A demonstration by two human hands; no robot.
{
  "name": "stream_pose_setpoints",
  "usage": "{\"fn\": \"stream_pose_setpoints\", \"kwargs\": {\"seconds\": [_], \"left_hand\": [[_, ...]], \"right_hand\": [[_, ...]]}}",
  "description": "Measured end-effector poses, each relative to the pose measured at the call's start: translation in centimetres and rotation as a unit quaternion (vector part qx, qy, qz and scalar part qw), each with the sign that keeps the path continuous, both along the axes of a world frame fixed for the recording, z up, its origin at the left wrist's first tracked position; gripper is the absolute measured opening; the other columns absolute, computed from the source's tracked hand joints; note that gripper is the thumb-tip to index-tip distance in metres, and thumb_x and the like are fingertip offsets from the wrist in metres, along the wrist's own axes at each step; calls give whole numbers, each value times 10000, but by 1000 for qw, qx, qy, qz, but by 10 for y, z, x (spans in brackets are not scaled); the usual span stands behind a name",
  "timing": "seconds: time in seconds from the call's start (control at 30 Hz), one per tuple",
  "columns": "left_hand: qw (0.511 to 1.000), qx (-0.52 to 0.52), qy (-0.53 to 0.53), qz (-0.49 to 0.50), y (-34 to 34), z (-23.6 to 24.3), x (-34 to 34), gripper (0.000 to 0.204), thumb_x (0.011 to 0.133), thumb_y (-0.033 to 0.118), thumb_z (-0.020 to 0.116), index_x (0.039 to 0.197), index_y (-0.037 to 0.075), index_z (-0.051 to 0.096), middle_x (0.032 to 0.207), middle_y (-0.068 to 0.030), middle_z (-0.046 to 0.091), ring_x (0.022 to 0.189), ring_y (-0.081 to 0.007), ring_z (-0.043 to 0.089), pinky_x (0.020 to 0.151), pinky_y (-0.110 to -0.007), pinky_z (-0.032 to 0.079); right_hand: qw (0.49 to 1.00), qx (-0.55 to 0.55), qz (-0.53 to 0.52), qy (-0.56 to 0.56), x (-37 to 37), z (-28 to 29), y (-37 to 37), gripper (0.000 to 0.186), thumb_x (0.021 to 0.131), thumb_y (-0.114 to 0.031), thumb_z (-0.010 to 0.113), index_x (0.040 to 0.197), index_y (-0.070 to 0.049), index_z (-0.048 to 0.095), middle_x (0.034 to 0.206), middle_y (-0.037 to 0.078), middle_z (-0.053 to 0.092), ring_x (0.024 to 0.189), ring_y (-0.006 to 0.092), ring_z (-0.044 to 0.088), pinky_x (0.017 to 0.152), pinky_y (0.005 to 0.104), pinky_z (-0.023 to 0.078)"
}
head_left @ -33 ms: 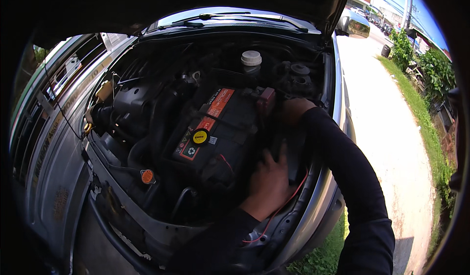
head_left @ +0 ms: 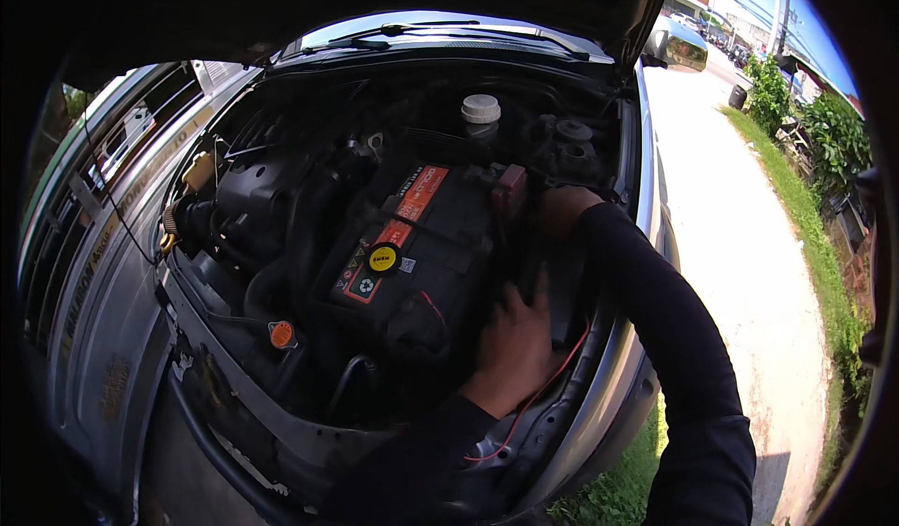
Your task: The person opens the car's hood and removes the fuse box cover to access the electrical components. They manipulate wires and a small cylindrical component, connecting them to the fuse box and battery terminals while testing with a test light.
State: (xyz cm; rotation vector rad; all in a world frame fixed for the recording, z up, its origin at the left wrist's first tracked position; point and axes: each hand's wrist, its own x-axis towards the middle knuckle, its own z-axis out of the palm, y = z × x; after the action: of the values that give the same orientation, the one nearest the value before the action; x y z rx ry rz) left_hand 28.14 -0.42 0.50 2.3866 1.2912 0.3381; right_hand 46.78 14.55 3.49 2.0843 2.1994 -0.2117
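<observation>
Battery [head_left: 412, 245] is sitting in the engine bay, nothing shifting since the earlier look. Left hand [head_left: 515, 343] is pressing its near corner, fingers [head_left: 536, 292] together; right hand [head_left: 560, 209] is reaching beside the red cap [head_left: 510, 189], grip hidden.

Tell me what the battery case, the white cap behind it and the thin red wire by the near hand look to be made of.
Battery case: likely hard black plastic, matt with a dull sheen, moulded edges, stickers on top.
White cap: probably plastic, opaque and matt, with a ribbed rim.
Red wire: seemingly plastic-insulated cable, smooth, bending freely beside the left hand; its core is hidden.
</observation>
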Motion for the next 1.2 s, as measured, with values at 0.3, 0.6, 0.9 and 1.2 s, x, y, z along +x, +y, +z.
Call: {"fn": "stream_pose_setpoints", "kwargs": {"seconds": [0.3, 0.6, 0.9, 1.2], "left_hand": [[999, 6, -28, -21, 12, 7, -6, 1067, 685, 292, 938, 1574, 50, 399, 1264, -329, 573, 1124, -510, 638, 931, -513, 562], [972, -40, -160, -168, 48, 7, -49, 799, 724, 46, 856, 1457, 24, 540, 1377, -264, 602, 1260, -436, 603, 1059, -434, 515], [978, 56, -79, -184, 40, 12, -47, 729, 776, 10, 789, 1460, 49, 542, 1481, -257, 523, 1277, -455, 581, 1052, -444, 524], [948, 163, 0, -273, 41, 4, -44, 650, 815, 60, 745, 1443, 100, 584, 1484, -190, 548, 1170, -370, 656, 958, -414, 571]], "right_hand": [[999, 26, -10, -29, 2, 2, -3, 455, 880, -412, 681, 1140, -50, 774, 1181, 195, 742, 1137, 330, 711, 972, 425, 565], [999, 20, -49, -6, -2, 9, -9, 475, 953, -431, 591, 1146, -32, 763, 1187, 203, 735, 1135, 351, 702, 985, 440, 553], [999, -9, -44, -9, 2, 7, -3, 546, 999, -463, 512, 1209, -12, 736, 1251, 218, 708, 1190, 363, 673, 1047, 448, 506], [998, -42, -44, -5, -1, 8, -3, 622, 976, -520, 540, 1269, 2, 707, 1310, 229, 681, 1235, 356, 653, 1063, 446, 498]]}}
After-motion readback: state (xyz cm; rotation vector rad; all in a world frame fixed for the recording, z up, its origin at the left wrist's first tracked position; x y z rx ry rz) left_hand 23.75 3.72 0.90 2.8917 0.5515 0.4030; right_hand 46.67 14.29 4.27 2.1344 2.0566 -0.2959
